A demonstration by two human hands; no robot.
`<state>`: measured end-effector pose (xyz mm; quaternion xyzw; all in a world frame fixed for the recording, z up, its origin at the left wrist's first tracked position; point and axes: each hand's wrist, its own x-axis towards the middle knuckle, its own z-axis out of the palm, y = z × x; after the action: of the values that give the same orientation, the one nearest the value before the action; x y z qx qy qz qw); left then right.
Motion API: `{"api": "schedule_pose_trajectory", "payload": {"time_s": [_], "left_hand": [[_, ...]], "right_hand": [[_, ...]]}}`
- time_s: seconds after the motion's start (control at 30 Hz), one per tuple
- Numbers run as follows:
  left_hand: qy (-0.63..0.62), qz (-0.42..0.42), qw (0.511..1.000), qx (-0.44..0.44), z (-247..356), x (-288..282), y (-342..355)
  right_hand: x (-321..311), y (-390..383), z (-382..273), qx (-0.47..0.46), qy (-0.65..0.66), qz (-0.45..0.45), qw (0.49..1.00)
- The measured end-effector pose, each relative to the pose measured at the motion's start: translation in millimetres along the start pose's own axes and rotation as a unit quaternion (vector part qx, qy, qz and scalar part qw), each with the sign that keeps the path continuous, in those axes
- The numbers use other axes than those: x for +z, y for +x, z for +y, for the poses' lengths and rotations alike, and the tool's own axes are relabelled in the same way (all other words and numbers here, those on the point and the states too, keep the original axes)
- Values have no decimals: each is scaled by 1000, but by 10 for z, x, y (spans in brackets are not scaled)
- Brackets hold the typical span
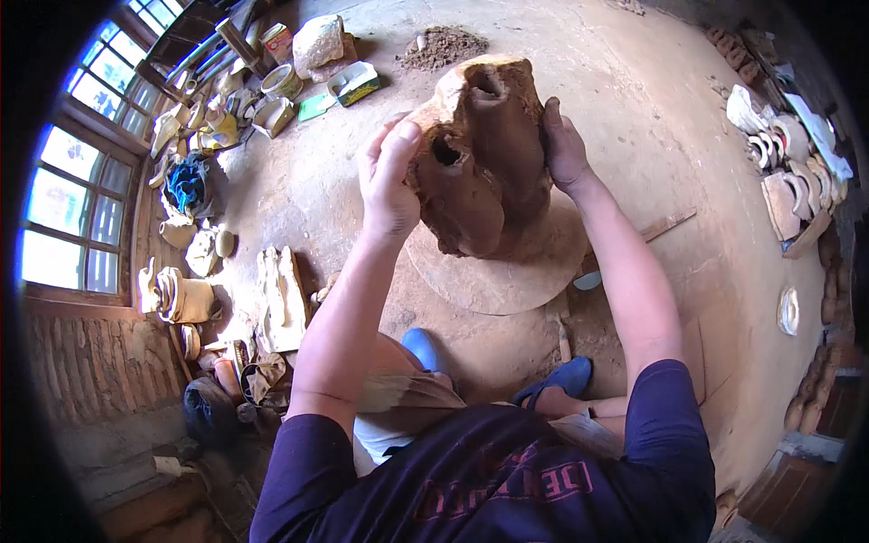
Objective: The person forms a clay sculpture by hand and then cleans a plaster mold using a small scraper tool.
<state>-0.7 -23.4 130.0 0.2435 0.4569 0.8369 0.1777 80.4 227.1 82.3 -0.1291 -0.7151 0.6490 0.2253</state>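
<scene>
A tall lump of brown clay with two hollow openings near its top stands on a round clay-coloured disc on the floor. My left hand presses against its left side, fingers curved around the edge by the lower opening. My right hand lies flat on its right side, fingers pointing up. Both hands touch the clay at about the same height.
Pots, moulds and tools crowd the floor under the window at left. A pile of loose earth lies behind the clay. Pale curved pieces line the right wall. My blue shoes sit below the disc.
</scene>
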Motion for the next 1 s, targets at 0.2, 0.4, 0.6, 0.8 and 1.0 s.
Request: {"api": "schedule_pose_trajectory", "payload": {"time_s": [0.2,0.4,0.6,0.8,1.0], "left_hand": [[78,13,996,30,-71,152,102],[89,0,996,9,-231,308,115],[151,-20,988,29,-345,540,70],[179,2,984,15,-318,575,-171],[217,12,976,-11,-216,761,-351]], "right_hand": [[-71,159,432,1,32,17,999],[-223,179,711,21,57,3,998],[-524,115,835,34,102,51,993],[-57,-688,453,-180,-16,309,934],[628,-1444,454,-256,-208,296,896]]}}
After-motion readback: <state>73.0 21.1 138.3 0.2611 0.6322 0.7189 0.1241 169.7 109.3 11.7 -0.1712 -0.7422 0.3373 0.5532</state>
